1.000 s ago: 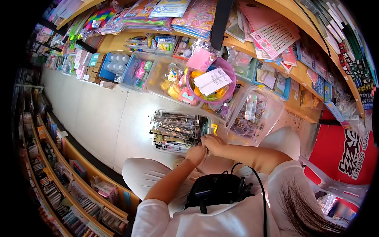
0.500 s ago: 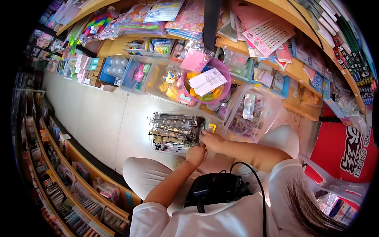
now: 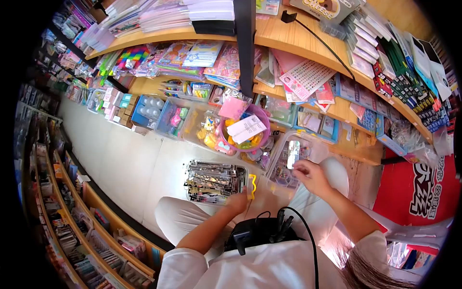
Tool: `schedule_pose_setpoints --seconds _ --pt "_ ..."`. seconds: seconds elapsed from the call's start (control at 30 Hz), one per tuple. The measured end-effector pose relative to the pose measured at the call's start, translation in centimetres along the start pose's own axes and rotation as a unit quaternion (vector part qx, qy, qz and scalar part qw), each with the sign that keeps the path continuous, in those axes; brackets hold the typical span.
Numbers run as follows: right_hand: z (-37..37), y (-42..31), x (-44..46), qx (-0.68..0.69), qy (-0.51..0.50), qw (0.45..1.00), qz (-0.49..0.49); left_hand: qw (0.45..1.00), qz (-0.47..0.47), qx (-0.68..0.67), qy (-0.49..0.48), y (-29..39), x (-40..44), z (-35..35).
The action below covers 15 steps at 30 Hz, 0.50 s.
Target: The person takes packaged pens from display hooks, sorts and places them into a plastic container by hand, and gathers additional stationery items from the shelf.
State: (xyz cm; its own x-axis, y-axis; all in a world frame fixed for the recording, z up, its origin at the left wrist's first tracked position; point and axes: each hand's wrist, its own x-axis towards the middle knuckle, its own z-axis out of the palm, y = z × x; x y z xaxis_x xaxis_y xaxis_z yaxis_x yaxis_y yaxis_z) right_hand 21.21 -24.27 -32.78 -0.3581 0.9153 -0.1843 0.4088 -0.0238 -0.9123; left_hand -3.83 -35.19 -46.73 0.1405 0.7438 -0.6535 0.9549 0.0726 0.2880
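Observation:
My left hand [image 3: 237, 202] is closed at the near right corner of a clear bin [image 3: 246, 172] packed with long, thin packaged goods [image 3: 211, 179]. Whatever its fingers hold is hidden. Over a second clear plastic bin [image 3: 275, 174] to the right, my right hand [image 3: 311, 175] has its fingers curled together, and what is in them is too small to make out. Just beyond those fingertips a slim clear case [image 3: 293, 149] lies on small colourful items in that bin. A yellow handle [image 3: 252, 187] sticks out on the right side of the first bin.
Behind the bins stands a purple basket [image 3: 264, 123] with a white paper packet [image 3: 246, 129] on top. Tubs of toys [image 3: 204, 125] line up along the shelf foot. Wooden shelves [image 3: 308, 33] overhang the far side; a lower rack [image 3: 91, 192] curves along the left.
My right hand has left my left hand and moved right to the second bin. My left hand stays at the first bin's corner. The camera view has tilted up, showing more shelf.

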Motion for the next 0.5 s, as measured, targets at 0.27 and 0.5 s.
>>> schedule_pose_setpoints --seconds 0.27,0.5 --pt "-2.5 0.0 -2.1 -0.02 0.037 0.998 -0.042 0.853 -0.11 -0.025 0.509 -8.7 1.4 -6.0" --pt "-5.3 -2.4 -3.5 -0.083 0.059 0.99 -0.093 0.867 -0.348 -0.081 0.348 -9.2 3.8 -0.8"
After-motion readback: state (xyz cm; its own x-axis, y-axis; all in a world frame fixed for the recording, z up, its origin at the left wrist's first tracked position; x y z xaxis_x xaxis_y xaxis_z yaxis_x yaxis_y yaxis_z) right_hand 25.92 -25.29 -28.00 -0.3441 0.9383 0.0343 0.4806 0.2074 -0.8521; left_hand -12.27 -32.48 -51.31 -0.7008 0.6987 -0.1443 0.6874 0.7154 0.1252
